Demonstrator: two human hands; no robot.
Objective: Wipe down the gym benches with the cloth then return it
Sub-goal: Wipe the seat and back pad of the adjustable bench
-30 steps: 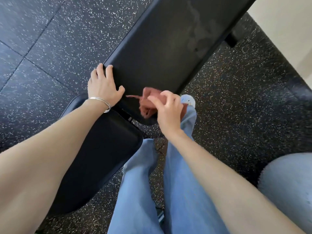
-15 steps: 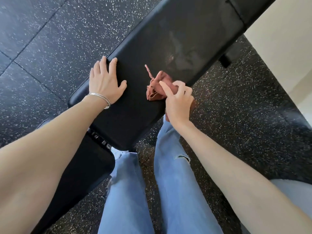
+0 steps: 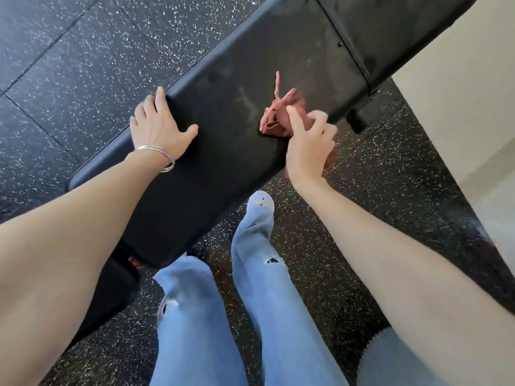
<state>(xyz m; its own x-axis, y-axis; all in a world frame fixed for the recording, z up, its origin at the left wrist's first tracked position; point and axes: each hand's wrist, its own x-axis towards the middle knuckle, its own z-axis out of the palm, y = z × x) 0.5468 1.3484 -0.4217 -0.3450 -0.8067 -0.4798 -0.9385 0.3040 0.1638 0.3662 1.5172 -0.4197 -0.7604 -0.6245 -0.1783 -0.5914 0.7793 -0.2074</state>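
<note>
A long black padded gym bench (image 3: 223, 151) runs diagonally from lower left to upper right. My right hand (image 3: 308, 146) grips a crumpled reddish-brown cloth (image 3: 278, 118) and presses it on the pad near the bench's right edge. Faint wet streaks show on the pad to the left of the cloth. My left hand (image 3: 158, 126), with a silver bangle at the wrist, lies flat on the pad's far left edge with fingers spread. A second black pad (image 3: 390, 32) adjoins the bench at the upper right.
Black speckled rubber floor tiles (image 3: 69, 65) surround the bench. My legs in light blue jeans (image 3: 267, 288) stand beside the bench's near edge. A cream wall (image 3: 468, 112) rises at the right. A bench leg (image 3: 359, 118) stands under the right side. Another dark pad (image 3: 111, 288) sits lower left.
My right hand has slid the cloth along the pad toward the upper right end. My left hand moved along the bench's far edge too, and the view followed.
</note>
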